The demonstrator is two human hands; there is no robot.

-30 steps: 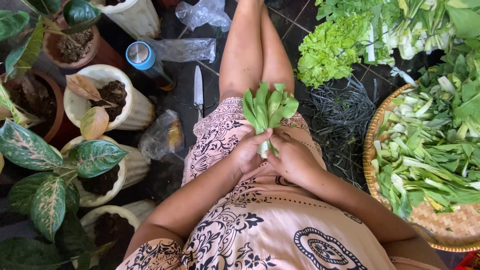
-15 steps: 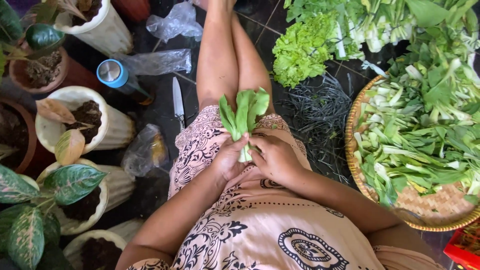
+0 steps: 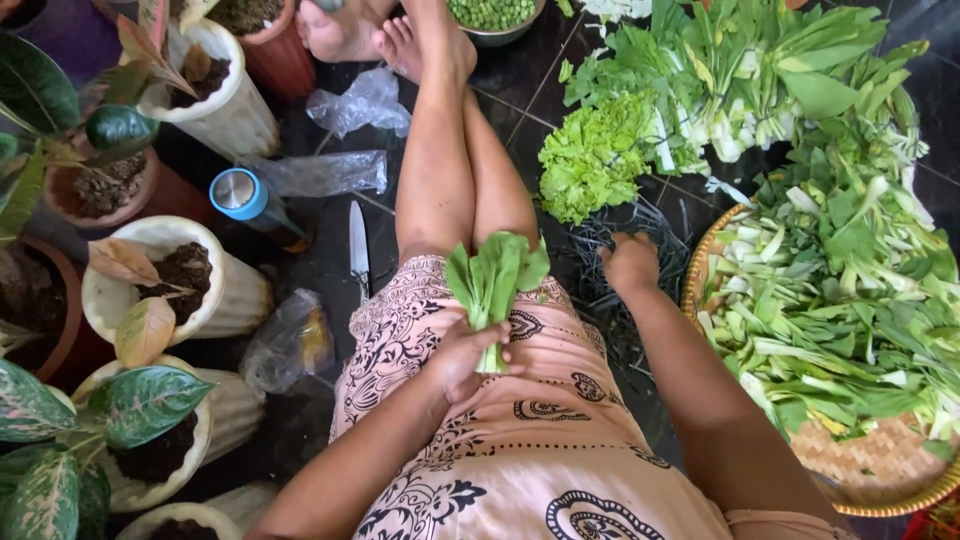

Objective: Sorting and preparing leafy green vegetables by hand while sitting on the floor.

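Observation:
I sit on the floor with my legs stretched out, wearing a pink patterned dress. My left hand [image 3: 462, 355] grips a small bunch of green leafy stalks [image 3: 494, 282] by the stems, held upright over my lap. My right hand [image 3: 630, 262] reaches right and down onto a pile of thin dark strings [image 3: 620, 225] on the floor beside my thigh; its fingers are curled on the strings and I cannot tell whether it grips any.
A woven basket [image 3: 860, 465] of cut greens sits at right. More leafy vegetables [image 3: 700, 90] lie ahead. A knife [image 3: 358, 250], a blue-capped bottle [image 3: 245, 198] and plastic bags [image 3: 330, 172] lie left of my legs. Potted plants [image 3: 150, 290] line the left. A bowl of green peas [image 3: 492, 14] stands by my feet.
My right hand has left the bunch and moved out to the strings on the right. The left hand alone now holds the greens. The view has tilted forward.

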